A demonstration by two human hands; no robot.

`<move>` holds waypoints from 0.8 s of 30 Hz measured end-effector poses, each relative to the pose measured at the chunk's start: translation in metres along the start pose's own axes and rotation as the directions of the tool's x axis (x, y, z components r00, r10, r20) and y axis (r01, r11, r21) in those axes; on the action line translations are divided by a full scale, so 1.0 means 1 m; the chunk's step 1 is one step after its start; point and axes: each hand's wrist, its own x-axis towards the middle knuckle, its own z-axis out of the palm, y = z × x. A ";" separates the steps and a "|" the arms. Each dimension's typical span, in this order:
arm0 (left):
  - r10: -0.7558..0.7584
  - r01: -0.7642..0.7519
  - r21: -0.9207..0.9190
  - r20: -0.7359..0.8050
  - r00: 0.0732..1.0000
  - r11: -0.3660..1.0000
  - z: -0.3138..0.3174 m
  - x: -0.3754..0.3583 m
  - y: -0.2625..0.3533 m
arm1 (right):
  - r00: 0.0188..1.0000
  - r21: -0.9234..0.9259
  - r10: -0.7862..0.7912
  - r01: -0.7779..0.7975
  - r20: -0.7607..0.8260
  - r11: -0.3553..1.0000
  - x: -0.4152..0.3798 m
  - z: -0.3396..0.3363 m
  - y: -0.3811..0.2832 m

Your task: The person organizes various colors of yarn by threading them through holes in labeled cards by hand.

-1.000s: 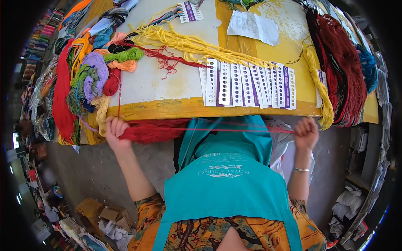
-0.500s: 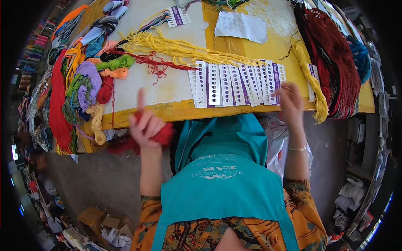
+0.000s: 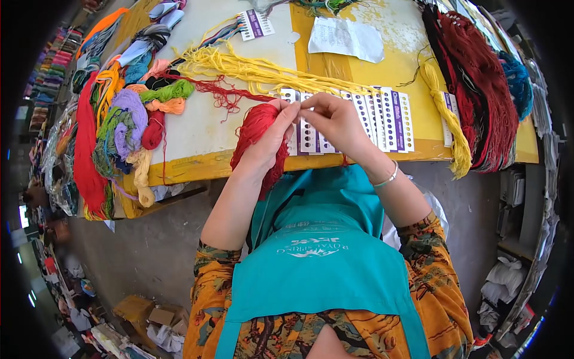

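Note:
A bundle of red thread [image 3: 250, 127] hangs in my left hand [image 3: 272, 137], partly behind the palm and wrist. My right hand [image 3: 339, 122] is pinched, its fingertips meeting the left thumb and fingers; what lies between them is too small to make out. Both hands are above the front part of a row of punched white-and-purple thread cards [image 3: 391, 122], covering some of them. Yellow threads [image 3: 257, 70] run from the top of the cards toward the left. Loose red thread [image 3: 224, 90] lies tangled behind my left hand.
Multicoloured skeins [image 3: 128, 113] are heaped along the table's left side. To the right lie a yellow skein [image 3: 445, 116] and a thick dark red bundle [image 3: 478, 84]. A creased paper sheet [image 3: 345, 39] and another thread card [image 3: 256, 25] rest farther back.
My left hand has risen from below the table edge with the red thread, moving right. My right hand has come left from the cards' right end, and the fingertips now meet.

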 end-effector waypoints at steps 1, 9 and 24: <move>-0.001 0.001 0.001 0.000 1.000 1.000 -0.001 0.005 0.000 | 0.999 -0.051 0.017 -0.018 -0.033 0.999 0.006 -0.003 0.003; -0.244 0.258 0.121 -0.119 0.962 0.958 -0.008 0.033 0.011 | 0.992 -0.360 0.089 -0.117 -0.093 0.926 0.040 -0.014 0.048; -0.138 0.145 0.185 -0.047 0.989 0.972 -0.002 0.063 -0.008 | 0.981 -0.204 0.136 -0.163 -0.139 0.965 0.038 -0.017 0.053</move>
